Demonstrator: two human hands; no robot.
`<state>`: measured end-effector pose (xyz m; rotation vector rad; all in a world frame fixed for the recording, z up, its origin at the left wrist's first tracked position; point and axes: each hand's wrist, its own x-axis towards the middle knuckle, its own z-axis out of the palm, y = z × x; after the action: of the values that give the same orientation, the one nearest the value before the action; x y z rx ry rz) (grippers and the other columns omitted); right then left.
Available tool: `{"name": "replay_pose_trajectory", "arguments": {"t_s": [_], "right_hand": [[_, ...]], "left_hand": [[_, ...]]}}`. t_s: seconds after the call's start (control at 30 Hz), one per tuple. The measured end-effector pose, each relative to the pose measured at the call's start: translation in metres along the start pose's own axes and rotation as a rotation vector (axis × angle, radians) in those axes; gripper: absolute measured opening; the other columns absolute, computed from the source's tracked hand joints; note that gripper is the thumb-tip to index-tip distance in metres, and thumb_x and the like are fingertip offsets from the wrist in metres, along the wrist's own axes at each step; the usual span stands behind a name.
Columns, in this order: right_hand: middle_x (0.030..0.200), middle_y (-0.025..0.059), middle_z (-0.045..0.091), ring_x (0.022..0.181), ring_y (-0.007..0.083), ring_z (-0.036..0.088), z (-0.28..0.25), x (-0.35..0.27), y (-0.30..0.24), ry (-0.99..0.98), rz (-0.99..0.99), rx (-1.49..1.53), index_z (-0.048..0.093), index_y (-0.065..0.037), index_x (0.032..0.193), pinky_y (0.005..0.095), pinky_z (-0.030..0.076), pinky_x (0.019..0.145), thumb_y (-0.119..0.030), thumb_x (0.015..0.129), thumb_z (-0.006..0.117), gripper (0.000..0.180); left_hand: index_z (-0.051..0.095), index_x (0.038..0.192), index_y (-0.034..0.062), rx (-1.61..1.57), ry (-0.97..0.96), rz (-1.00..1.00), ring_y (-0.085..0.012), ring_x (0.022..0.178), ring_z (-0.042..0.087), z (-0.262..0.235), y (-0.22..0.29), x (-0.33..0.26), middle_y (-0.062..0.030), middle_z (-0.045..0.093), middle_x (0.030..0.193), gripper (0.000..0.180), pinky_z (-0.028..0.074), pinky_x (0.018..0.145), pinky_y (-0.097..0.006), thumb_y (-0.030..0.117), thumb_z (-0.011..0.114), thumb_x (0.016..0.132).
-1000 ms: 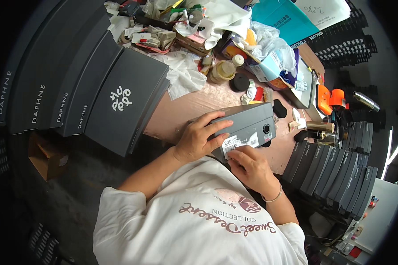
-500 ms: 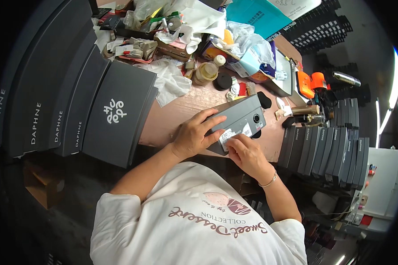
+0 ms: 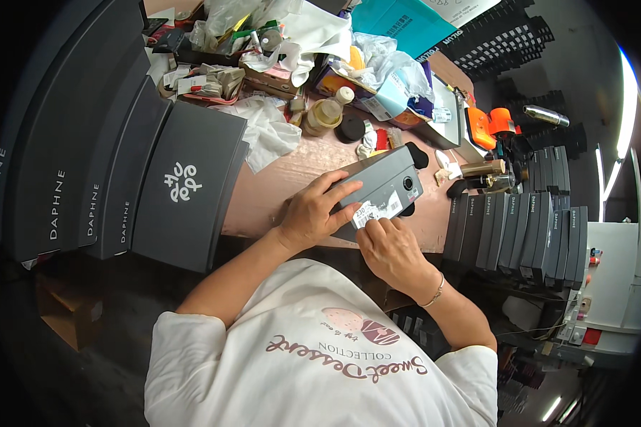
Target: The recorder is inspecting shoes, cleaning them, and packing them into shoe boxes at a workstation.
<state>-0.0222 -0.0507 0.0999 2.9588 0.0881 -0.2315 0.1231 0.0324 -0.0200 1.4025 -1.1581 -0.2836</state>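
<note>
A grey shoe box lies tilted on the pinkish worktable, its end face with a round dark hole turned toward me. My left hand grips the box's left end, with the fingers over its top and the thumb near the front edge. On the end face is a white label, which looks partly lifted or torn. My right hand is closed in a pinch at the label's lower edge; the fingertips are partly hidden by the knuckles.
Large dark grey shoe boxes stand in a row at the left. More boxes are stacked at the right. Behind lie a jar of yellowish liquid, a black round lid, crumpled white paper and an orange tape dispenser.
My right hand has shifted a little left and down along the label, and more of the white label shows. My left hand keeps its hold on the box. The whole view has shifted slightly.
</note>
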Motion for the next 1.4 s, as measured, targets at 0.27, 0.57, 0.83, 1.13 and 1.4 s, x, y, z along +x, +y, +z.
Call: {"name": "replay_pose_trajectory", "arguments": {"t_s": [0.27,0.57,0.83,1.13,1.4], "right_hand": [[0.085,0.0116,0.049,0.077,0.0289,0.057,0.026,-0.005,0.011,0.093,0.17,0.384,0.053,-0.003,0.089,0.0383,0.05,0.066,-0.003,0.073,0.067,0.021],[0.096,0.011,0.059,0.085,0.0284,0.058,0.019,-0.012,0.004,0.343,0.319,0.623,0.06,-0.004,0.1,0.0403,0.048,0.074,-0.005,0.079,0.07,0.024],[0.093,0.0101,0.057,0.084,0.0285,0.056,0.051,-0.013,-0.013,0.463,0.391,0.459,0.057,-0.004,0.095,0.0406,0.046,0.076,-0.002,0.077,0.07,0.022],[0.091,0.0145,0.054,0.082,0.0326,0.053,0.063,-0.008,-0.023,0.631,0.533,0.515,0.054,-0.002,0.094,0.0396,0.046,0.072,0.005,0.078,0.066,0.022],[0.103,0.0146,0.059,0.093,0.0316,0.057,0.032,-0.014,-0.016,0.566,0.602,0.683,0.057,-0.001,0.11,0.0406,0.043,0.081,-0.011,0.08,0.073,0.035]], "left_hand": [[0.064,0.118,0.0067,0.017,0.002,0.016,-0.0344,0.101,0.064,-0.001,-0.001,0.001,-0.0182,0.059,0.118,0.036,0.053,0.085,-0.039,0.025,0.068,0.088],[0.064,0.118,0.0046,0.045,-0.022,0.03,-0.0349,0.103,0.064,-0.006,0.0,0.005,-0.019,0.059,0.119,0.036,0.053,0.086,-0.039,0.026,0.067,0.089],[0.064,0.118,0.0068,0.044,-0.045,0.041,-0.0363,0.101,0.064,-0.007,0.001,0.007,-0.0198,0.059,0.118,0.037,0.053,0.084,-0.04,0.026,0.069,0.087],[0.064,0.118,0.0021,0.05,-0.056,0.036,-0.0384,0.105,0.062,-0.005,0.001,0.005,-0.0228,0.058,0.12,0.035,0.051,0.088,-0.041,0.025,0.062,0.092],[0.063,0.119,0.0018,0.062,-0.074,0.021,-0.0375,0.107,0.061,-0.007,0.003,0.008,-0.0222,0.058,0.12,0.034,0.05,0.09,-0.039,0.023,0.062,0.092]]}}
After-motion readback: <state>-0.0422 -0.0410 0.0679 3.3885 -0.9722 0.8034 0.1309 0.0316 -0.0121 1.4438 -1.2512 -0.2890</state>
